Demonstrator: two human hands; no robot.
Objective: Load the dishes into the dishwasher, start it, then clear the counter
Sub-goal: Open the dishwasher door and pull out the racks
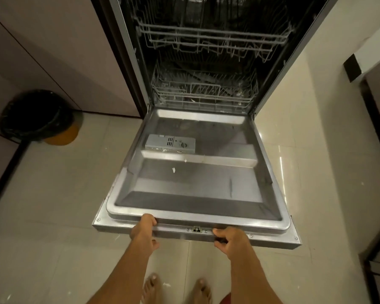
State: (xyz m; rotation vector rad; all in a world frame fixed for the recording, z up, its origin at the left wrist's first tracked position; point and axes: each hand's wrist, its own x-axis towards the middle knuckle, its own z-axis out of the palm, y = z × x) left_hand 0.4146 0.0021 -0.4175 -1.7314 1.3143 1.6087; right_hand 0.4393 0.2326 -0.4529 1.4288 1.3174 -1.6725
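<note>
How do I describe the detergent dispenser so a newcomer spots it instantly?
Find the open dishwasher door, the steel panel folded down toward the camera. On its inner face, left of centre in the far half, sits the dispenser. It is the only grey plastic box on the bare steel, with a slotted vent and a round knob.

Above the open door (195, 183) lies free room (reaching the lower rack (204, 95)).
</note>
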